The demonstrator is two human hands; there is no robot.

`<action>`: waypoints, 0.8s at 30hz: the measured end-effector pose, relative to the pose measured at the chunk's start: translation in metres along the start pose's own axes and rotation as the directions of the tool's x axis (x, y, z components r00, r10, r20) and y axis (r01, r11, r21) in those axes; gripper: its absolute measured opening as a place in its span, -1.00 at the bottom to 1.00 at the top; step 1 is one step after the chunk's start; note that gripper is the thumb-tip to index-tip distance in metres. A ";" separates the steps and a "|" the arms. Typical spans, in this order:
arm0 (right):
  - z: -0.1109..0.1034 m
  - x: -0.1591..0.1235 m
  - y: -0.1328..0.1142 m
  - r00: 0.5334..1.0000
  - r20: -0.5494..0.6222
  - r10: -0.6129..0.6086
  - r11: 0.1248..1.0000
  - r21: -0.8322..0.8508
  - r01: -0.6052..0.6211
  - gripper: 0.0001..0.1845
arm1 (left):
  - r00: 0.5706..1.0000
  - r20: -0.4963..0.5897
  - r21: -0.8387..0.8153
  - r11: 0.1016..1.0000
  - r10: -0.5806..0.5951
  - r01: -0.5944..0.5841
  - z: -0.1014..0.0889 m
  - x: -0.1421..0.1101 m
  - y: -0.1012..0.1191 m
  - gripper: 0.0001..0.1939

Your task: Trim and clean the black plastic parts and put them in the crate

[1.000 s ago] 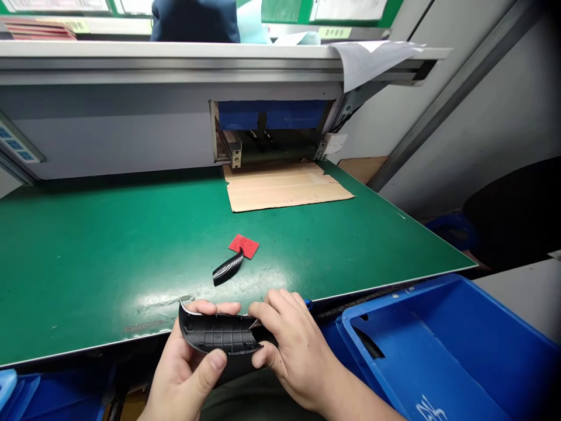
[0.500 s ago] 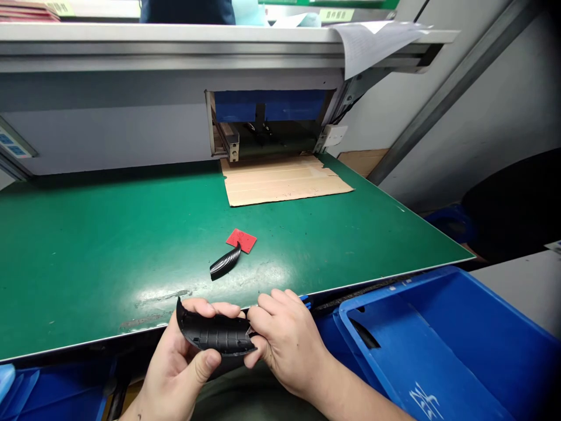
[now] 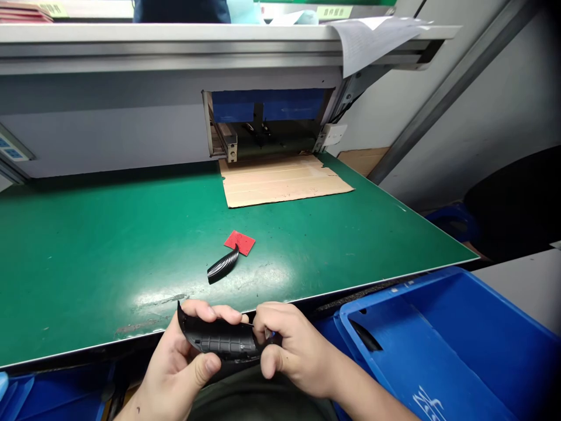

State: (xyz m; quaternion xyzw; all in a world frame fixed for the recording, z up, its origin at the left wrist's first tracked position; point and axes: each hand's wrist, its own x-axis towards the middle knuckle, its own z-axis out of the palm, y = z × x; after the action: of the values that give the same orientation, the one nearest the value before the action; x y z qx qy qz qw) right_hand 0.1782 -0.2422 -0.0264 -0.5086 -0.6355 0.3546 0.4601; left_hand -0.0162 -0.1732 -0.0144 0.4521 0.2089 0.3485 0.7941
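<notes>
A curved black plastic part (image 3: 219, 338) with a ribbed inner face is held just below the front edge of the green table (image 3: 109, 245). My left hand (image 3: 175, 365) grips its left half, thumb under and fingers over the top rim. My right hand (image 3: 291, 348) is closed at the part's right end, fingers curled and pinching there, with a bit of blue showing between the fingers. On the table beyond lie a small black ribbed piece (image 3: 222, 265) and a red square pad (image 3: 239, 242), touching each other.
A flat cardboard sheet (image 3: 280, 181) lies at the back in front of a machine opening (image 3: 267, 126). A blue bin (image 3: 438, 351) stands at the lower right and another blue bin (image 3: 52, 394) at the lower left. Someone in dark clothing (image 3: 182, 10) is behind the shelf.
My right hand's fingers have curled in from a flatter hold into a pinch at the part's right end. The part stays in both hands, barely shifted.
</notes>
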 end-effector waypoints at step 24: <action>-0.018 -0.027 0.029 0.928 -0.334 0.164 0.756 -0.561 -0.336 -0.86 | 0.995 -0.038 0.987 0.162 0.090 0.023 -0.005 0.117 0.008 -0.75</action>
State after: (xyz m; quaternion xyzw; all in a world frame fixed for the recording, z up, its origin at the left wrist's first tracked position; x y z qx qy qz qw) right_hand 0.2061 -0.2622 -0.0529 -0.7529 -0.5737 0.1185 0.3000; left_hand 0.0554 -0.0805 -0.0117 0.8471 0.4092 0.1674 0.2948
